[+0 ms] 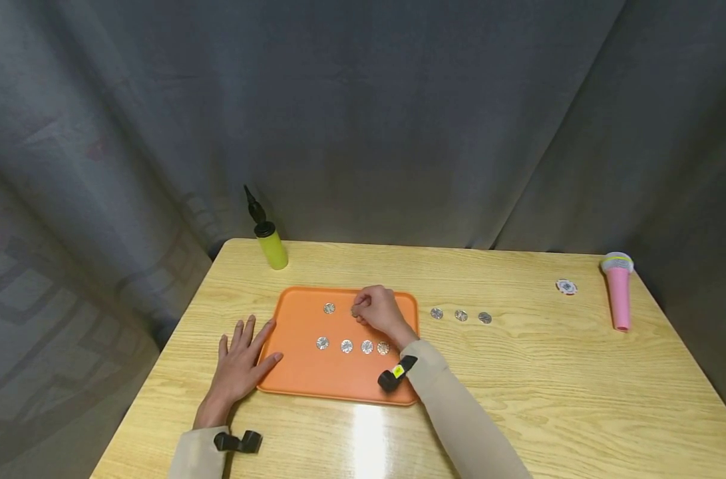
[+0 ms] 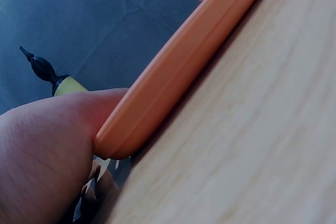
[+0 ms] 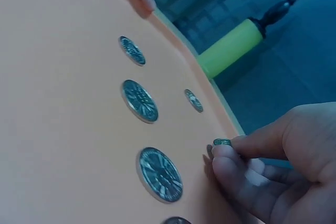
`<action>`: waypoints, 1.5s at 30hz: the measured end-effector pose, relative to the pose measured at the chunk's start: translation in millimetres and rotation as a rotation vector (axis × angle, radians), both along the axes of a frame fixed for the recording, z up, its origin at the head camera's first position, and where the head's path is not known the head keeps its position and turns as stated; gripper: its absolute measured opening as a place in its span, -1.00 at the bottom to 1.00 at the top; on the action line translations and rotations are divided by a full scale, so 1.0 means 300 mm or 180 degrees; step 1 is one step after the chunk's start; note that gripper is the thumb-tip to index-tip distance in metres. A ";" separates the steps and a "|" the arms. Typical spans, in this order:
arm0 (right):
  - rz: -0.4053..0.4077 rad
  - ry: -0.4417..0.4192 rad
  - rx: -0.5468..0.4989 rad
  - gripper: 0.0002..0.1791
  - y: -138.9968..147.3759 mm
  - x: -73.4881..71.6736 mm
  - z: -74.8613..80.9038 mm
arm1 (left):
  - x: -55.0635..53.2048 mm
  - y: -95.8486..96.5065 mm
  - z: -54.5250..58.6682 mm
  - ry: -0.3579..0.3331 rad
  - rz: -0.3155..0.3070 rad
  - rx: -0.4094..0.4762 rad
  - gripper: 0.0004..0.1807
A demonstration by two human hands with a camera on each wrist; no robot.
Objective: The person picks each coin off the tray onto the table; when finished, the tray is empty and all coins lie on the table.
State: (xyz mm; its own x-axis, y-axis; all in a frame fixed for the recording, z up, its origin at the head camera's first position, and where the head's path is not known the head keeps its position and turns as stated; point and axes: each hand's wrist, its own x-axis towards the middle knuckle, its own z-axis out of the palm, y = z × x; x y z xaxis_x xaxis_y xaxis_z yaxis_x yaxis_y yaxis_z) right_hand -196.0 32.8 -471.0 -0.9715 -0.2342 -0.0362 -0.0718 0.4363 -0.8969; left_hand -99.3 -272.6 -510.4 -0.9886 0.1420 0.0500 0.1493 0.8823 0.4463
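My right hand (image 1: 379, 309) pinches a silver coin (image 3: 222, 141) between thumb and fingertip, close over the far part of an orange tray (image 1: 315, 379). The coin's shadow falls on the tray beside the fingertips in the right wrist view. To its left on the tray lies another coin (image 1: 329, 308). A row of several coins runs nearer the front, its leftmost coin (image 1: 322, 342) set a little apart. My left hand (image 1: 239, 362) lies with fingers spread at the tray's left rim, thumb and index over the edge.
Three more coins lie in a line right of the tray, with one coin (image 1: 461, 315) in the middle. Farther right are a white poker chip (image 1: 566, 287) and a pink toy microphone (image 1: 619, 296). A green hand pump (image 1: 273, 247) stands behind the tray, before a grey curtain (image 1: 374, 133).
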 end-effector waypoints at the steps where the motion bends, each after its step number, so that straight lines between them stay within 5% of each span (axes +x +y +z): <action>1: -0.0022 -0.0019 -0.0036 -0.96 0.005 0.002 0.001 | 0.000 0.000 0.000 -0.0001 0.0000 0.0002 -0.20; 19: -0.0397 -0.0153 -0.0491 -0.92 0.126 0.020 0.016 | 0.000 0.001 0.001 0.0018 0.0001 0.0010 -0.20; 45: -0.0687 -0.0193 -0.0634 -0.84 0.349 0.056 -0.001 | 0.002 0.001 0.001 0.0000 0.0005 0.0014 -0.20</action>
State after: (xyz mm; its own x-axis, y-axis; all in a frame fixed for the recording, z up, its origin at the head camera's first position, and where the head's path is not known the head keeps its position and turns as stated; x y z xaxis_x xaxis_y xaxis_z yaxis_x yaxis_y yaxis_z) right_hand -179.1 137.6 -471.3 -0.9971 -0.0306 -0.0697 0.0598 0.2507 -0.9662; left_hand -98.8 -272.2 -510.3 -0.9888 0.1403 0.0506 0.1480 0.8805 0.4503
